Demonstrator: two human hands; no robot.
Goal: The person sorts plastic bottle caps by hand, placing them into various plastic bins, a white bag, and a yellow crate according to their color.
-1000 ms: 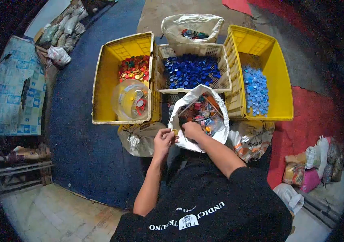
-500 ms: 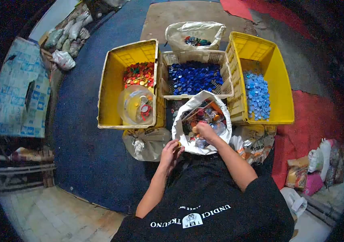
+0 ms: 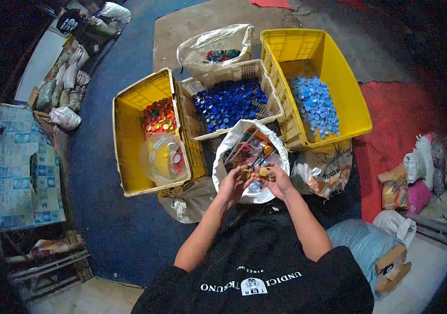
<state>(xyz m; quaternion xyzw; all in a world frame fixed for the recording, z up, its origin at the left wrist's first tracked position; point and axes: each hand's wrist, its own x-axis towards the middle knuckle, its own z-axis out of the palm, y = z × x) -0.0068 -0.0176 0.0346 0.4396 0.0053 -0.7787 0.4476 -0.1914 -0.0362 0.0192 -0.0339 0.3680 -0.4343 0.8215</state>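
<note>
Head view: we now have both hands together over the white sack [image 3: 223, 157] of mixed caps. The left hand [image 3: 235, 180] pinches a gold cap [image 3: 245, 174]; the right hand [image 3: 276, 178], earlier inside the sack, grips another cap [image 3: 263, 171].

The yellow crates [image 3: 315, 44] are smooth, matt moulded plastic, and the white sack [image 3: 228, 144] looks like glossy woven plastic. The near-left clear tub [image 3: 158, 157] is shiny transparent plastic; the floor mat [image 3: 98, 209] is rough blue cloth.
</note>
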